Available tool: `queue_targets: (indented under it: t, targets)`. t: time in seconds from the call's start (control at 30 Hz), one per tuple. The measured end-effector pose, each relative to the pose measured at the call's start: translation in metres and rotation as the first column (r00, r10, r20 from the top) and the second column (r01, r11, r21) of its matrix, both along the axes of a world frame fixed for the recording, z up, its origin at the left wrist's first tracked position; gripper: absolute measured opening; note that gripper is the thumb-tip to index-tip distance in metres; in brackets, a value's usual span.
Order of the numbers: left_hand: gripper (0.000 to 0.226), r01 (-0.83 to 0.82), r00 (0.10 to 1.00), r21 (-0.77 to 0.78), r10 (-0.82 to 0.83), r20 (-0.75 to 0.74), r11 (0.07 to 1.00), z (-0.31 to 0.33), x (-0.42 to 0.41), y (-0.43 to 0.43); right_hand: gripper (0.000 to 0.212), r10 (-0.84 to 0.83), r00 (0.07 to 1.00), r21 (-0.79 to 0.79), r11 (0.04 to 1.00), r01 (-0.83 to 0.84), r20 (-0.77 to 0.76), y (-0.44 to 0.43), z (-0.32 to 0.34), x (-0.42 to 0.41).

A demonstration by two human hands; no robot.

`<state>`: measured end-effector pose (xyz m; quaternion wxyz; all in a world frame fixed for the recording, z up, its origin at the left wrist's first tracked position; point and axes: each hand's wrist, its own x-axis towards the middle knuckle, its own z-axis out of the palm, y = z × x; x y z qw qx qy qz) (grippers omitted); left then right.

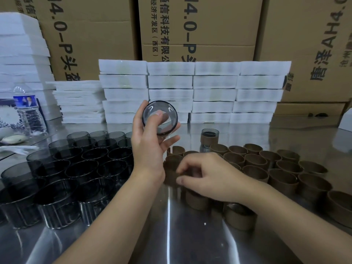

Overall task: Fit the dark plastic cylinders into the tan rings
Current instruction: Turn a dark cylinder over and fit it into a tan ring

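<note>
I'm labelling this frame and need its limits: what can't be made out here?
Head view only.
Tan ring pinched by the right hand: motion-blurred, rim unclear.
Rings under that hand and forearm: hidden.
Dark cylinders at left edge: cut off, uncountable.
Bottle label print: too small.
Carton text: cut by top edge, foam stacks.

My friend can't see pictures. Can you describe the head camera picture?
A person's left hand holds up a dark see-through cylinder while the right hand grips a tan ring on a shiny metal table. More dark cylinders stand on the left, more tan rings on the right, with white foam stacks and cardboard boxes behind.
</note>
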<state>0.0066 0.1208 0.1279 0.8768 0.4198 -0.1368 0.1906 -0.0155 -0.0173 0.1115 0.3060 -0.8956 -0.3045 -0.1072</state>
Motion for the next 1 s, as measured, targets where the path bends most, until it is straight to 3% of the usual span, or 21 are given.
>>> queue_targets:
  t: [0.13,0.23,0.37,0.43,0.57,0.73,0.83,1.0]
  targets:
    - [0.060,-0.030,0.999,-0.052,0.031,0.023,0.998,0.003,0.001,0.004,0.013,-0.192,0.981,0.166,0.969,0.184,0.029,-0.010,0.003,0.006]
    - [0.052,0.004,1.000,-0.019,-0.004,-0.003,1.000,0.002,0.001,0.002,0.033,-0.289,0.954,0.188,0.944,0.270,0.078,-0.013,0.003,0.009]
    - [0.015,0.063,0.996,0.026,-0.061,-0.068,0.998,-0.003,0.002,-0.002,0.043,-0.354,0.923,0.291,0.908,0.301,0.151,-0.013,0.001,0.011]
    - [0.008,0.077,0.993,0.038,-0.073,-0.092,0.996,-0.004,0.002,-0.003,0.046,-0.391,0.904,0.349,0.882,0.316,0.170,-0.013,0.001,0.010]
    - [0.014,0.079,0.986,0.065,-0.069,-0.150,0.995,-0.005,0.003,-0.004,0.048,-0.464,0.873,0.500,0.797,0.338,0.150,-0.014,0.004,0.010]
    - [0.020,0.178,0.940,0.202,-0.106,-0.325,0.963,-0.008,0.004,-0.006,0.022,-0.485,0.840,0.636,0.734,0.240,0.243,-0.015,0.005,0.010]
    - [0.027,0.247,0.915,0.267,-0.133,-0.382,0.931,-0.011,0.004,-0.009,0.025,-0.440,0.831,0.628,0.764,0.149,0.339,-0.014,0.004,0.010]
    - [0.059,0.295,0.928,0.333,-0.187,-0.322,0.896,-0.011,0.002,-0.011,0.040,-0.309,0.847,0.562,0.827,0.015,0.432,-0.009,0.000,0.008]
